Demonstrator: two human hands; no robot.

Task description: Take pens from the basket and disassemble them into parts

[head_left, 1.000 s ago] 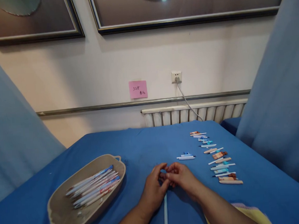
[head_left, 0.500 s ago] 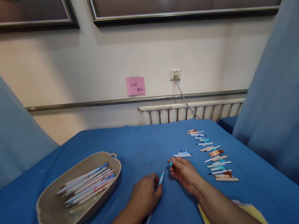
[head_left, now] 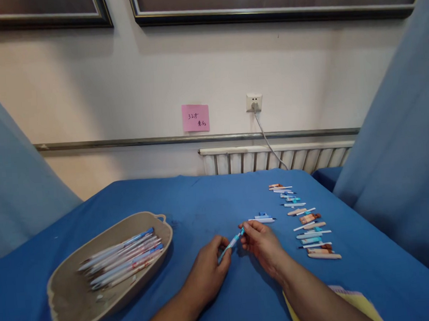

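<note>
While the wide blue cloth-covered table (head_left: 209, 199) carries it all, a beige oval plastic tray (head_left: 74, 304) sits near left, holding whole white and blue pens (head_left: 121, 260) in 1 loose bundle. Far right, small pen parts (head_left: 305, 222) lie in a neat row, seemingly sorted by kind. At centre, the left hand (head_left: 207, 272) grips a slim white and blue pen (head_left: 231, 242) while the right hand (head_left: 261, 242) pinches its blue tip, likely steadying it; the barrel hides inside the fist

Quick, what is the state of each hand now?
Left hand: closed on the pen.
Right hand: fingers pinch the pen's blue tip end.
</note>
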